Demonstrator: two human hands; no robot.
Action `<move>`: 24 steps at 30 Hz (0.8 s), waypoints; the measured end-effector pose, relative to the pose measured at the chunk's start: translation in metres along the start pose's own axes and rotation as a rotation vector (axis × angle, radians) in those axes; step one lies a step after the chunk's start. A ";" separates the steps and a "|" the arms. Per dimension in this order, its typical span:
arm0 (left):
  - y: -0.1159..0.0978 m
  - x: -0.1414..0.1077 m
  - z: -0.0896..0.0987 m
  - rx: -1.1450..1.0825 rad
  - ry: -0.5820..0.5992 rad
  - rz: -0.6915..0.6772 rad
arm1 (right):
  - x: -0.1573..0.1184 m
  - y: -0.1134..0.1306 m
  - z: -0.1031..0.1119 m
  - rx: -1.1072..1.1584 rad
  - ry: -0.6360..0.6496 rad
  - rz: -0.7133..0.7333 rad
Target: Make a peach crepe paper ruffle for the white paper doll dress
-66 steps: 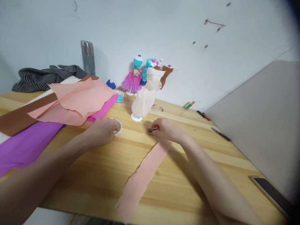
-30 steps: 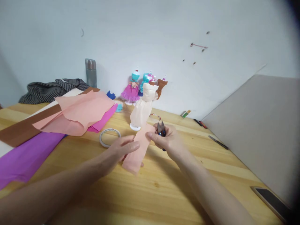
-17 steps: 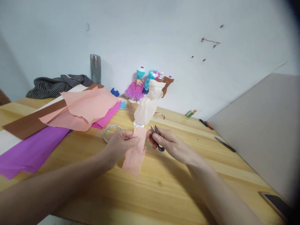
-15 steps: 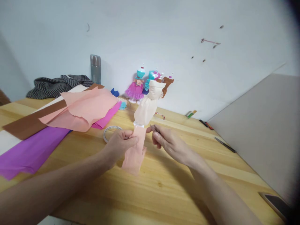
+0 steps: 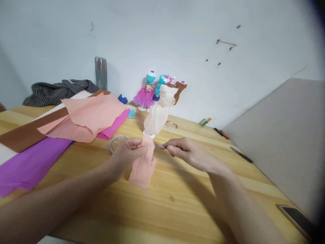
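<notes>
Pink strip (image 5: 143,164) hangs from our left hand (image 5: 128,150), thumb and fingers closed on its upper part, loose end dangling below the fingers over the table (image 5: 152,217). Looks doubled over. Our right hand (image 5: 189,152) is curled around the scissors (image 5: 160,146), handles hidden in the grip; blades point left, tips at the strip's right edge. Can't tell whether they're open or have paper between them.

Change: half a second ago the blades were tucked up by our right fingers, clear of the paper. Now they're laid across to it, so we judge we're lined up for a cut or just starting one.

Versus the first frame: strip was flat on the wood and our left hand was on the tape roll (image 5: 111,145), which now sits just behind that hand. Cream dress figure (image 5: 156,117) hasn't moved, standing just beyond both hands.
</notes>
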State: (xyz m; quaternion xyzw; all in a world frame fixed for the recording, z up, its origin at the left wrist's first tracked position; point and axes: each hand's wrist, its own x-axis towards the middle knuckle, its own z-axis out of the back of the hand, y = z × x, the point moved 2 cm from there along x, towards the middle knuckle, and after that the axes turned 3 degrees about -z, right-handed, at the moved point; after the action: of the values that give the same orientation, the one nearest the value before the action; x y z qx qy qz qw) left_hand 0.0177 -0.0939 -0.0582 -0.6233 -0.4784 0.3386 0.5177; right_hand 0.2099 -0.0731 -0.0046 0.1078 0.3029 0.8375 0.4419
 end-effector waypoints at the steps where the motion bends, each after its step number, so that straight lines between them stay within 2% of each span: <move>1: 0.000 0.000 0.000 -0.001 0.002 0.004 | 0.000 -0.001 0.000 0.007 0.015 -0.006; 5: 0.000 0.001 0.000 -0.014 -0.009 0.040 | 0.000 -0.003 -0.001 0.058 0.029 -0.020; 10: 0.001 0.001 -0.001 0.045 0.033 0.003 | 0.001 0.001 -0.004 0.048 0.039 -0.015; 18: 0.004 0.001 -0.001 0.085 0.036 0.010 | 0.004 0.006 -0.013 0.102 0.020 0.036; 24: 0.002 0.002 0.000 0.087 0.042 0.006 | 0.008 0.001 -0.017 0.245 0.003 -0.001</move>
State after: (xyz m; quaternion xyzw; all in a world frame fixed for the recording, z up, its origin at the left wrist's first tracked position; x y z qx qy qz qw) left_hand 0.0190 -0.0924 -0.0604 -0.6086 -0.4504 0.3473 0.5532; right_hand 0.1964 -0.0738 -0.0183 0.1597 0.4037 0.7941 0.4253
